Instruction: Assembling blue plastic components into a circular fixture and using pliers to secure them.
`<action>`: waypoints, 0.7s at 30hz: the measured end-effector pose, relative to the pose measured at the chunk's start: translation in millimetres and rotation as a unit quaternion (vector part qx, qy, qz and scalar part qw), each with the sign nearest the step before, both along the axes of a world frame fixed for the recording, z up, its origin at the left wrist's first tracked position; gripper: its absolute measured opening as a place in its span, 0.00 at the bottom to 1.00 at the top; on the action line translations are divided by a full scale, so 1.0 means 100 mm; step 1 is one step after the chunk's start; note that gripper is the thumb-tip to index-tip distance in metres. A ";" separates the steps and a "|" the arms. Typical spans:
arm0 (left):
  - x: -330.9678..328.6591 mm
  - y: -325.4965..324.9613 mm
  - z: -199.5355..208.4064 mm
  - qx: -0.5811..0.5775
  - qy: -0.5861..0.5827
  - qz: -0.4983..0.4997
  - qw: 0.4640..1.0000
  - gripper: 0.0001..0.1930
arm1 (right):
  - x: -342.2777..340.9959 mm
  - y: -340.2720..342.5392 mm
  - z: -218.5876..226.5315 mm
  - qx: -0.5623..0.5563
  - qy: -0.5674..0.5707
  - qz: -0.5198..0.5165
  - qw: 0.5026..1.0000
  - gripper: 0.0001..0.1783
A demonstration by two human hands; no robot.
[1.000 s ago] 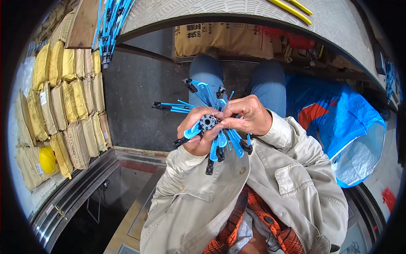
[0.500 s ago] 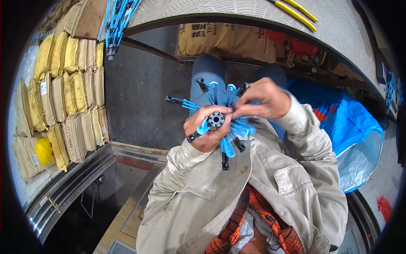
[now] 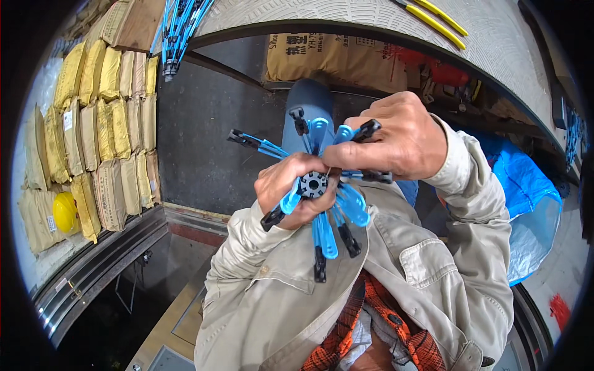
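My left hand [image 3: 277, 183] is closed around the middle of a spoked blue-and-black frame, just under its round dark slotted hub [image 3: 314, 184]. Several blue arms [image 3: 352, 206] fan out from the hub, some flat and paddle-shaped, some thin rods with black end pieces [image 3: 298, 120]. Over the hub's far right side, my right hand [image 3: 399, 139] is bent in a pinch, thumb and forefinger close together. A fine pale strand shows near these fingertips. What the right fingers grip is hidden. The frame is held in front of my jacket, above my knees.
Ahead stands a patterned worktable [image 3: 346, 13] with yellow-handled pliers [image 3: 436, 25] and a bundle of blue rods [image 3: 180, 37] overhanging its edge. Stacked paper sacks [image 3: 111, 142] and a yellow helmet [image 3: 65, 212] are at left. A blue plastic sack [image 3: 526, 179] lies at right.
The frame and both hands have come nearer to me and look larger, and the frame has turned slightly. My right hand has stayed by the hub, its fingers still pinched.
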State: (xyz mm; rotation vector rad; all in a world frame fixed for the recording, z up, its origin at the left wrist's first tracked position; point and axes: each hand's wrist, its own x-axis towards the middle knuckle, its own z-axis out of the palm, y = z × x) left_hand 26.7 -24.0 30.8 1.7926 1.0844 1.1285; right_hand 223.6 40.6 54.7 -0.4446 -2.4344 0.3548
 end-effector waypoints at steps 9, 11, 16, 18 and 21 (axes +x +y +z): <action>0.02 -0.03 -0.36 -0.039 -0.051 0.016 0.998 0.10 | 0.15 0.11 -0.02 -0.207 0.039 0.094 0.973 0.17; 0.01 0.00 -0.43 -0.048 -0.071 0.021 0.996 0.11 | 0.35 0.25 0.05 -0.365 0.203 -0.020 0.908 0.11; 0.17 0.05 -0.36 -0.055 -0.116 -0.001 0.992 0.13 | 1.13 0.98 -0.43 0.036 -0.184 -0.516 0.836 0.18; 0.14 0.04 -0.38 -0.061 -0.118 0.000 0.991 0.13 | 1.16 1.06 -0.45 0.071 -0.190 -0.502 0.841 0.18; 0.12 0.02 -0.41 -0.075 -0.119 -0.018 0.990 0.13 | 1.20 1.14 -0.46 0.173 -0.202 -0.474 0.840 0.19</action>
